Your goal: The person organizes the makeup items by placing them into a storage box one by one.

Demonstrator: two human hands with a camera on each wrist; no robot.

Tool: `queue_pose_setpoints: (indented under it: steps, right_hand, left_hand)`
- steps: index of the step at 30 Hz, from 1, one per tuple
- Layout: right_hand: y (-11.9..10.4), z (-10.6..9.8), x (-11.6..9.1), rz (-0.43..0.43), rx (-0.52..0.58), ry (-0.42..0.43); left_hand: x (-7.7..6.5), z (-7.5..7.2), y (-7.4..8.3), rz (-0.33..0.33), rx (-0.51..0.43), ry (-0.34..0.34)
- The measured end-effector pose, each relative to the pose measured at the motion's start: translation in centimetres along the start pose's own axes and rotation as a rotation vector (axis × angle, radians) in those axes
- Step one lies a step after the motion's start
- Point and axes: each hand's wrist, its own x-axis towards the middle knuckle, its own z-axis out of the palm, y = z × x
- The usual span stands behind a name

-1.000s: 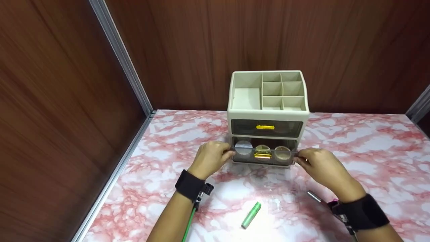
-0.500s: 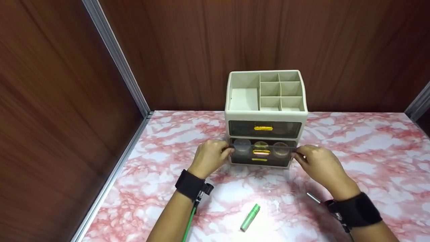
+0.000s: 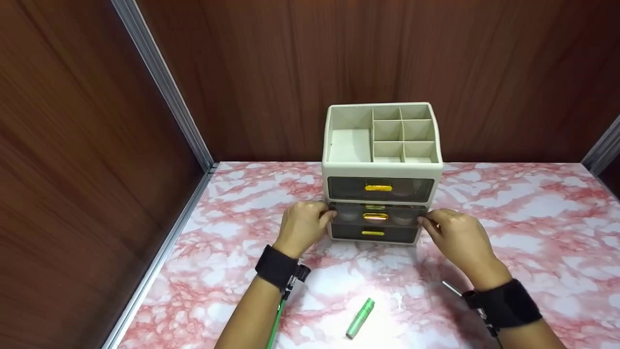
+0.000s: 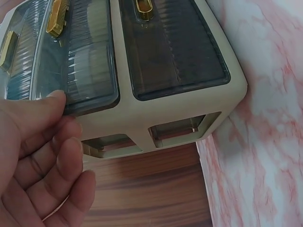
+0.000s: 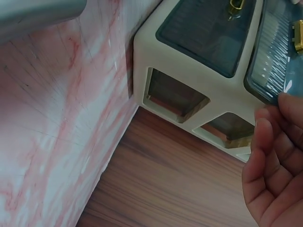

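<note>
A cream desktop organizer (image 3: 382, 166) with dark see-through drawers stands near the back wall. Its middle drawer (image 3: 351, 222) has a gold handle (image 3: 375, 216) and shows round shapes behind its front. My left hand (image 3: 301, 225) pinches this drawer's left edge; in the left wrist view the thumb (image 4: 57, 97) lies on the front, fingers curled beside the corner. On the opposite edge, my right hand (image 3: 460, 237) holds the drawer between thumb and index finger, its thumb (image 5: 288, 104) at the front corner. The drawer front sits almost against the cream frame.
A green marker-like tube (image 3: 360, 318) lies on the marbled tabletop (image 3: 232, 271) in front. Beside it a thin silver rod (image 3: 452, 288) runs partly under the right wrist strap. Open compartments (image 3: 351, 145) top the organizer. Brown panels (image 3: 271, 82) enclose the back and left.
Both hands have pushed the middle drawer inward, so its round contents have slid back under the frame and the bottom drawer's front and handle now show. The head view has shifted slightly.
</note>
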Motion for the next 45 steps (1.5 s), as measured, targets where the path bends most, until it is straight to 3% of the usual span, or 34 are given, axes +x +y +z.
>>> queue_pose_setpoints:
  steps: [17, 32, 40, 45]
  right_hand:
    - [0.3, 0.6, 0.1, 0.066, 0.017, 0.032]
    - [0.4, 0.7, 0.0, 0.058, 0.02, 0.038]
    - [0.0, 1.0, -0.4, 0.141, 0.098, 0.057]
    - [-0.3, 1.1, -0.7, 0.222, 0.19, 0.069]
  left_hand:
    - [0.2, 0.4, -0.2, -0.051, 0.035, 0.039]
    - [0.1, 0.8, -0.4, -0.053, 0.063, 0.056]
    - [-0.3, 0.4, -0.9, -0.007, 0.047, 0.137]
    - [0.3, -0.6, -1.3, 0.015, -0.061, 0.231]
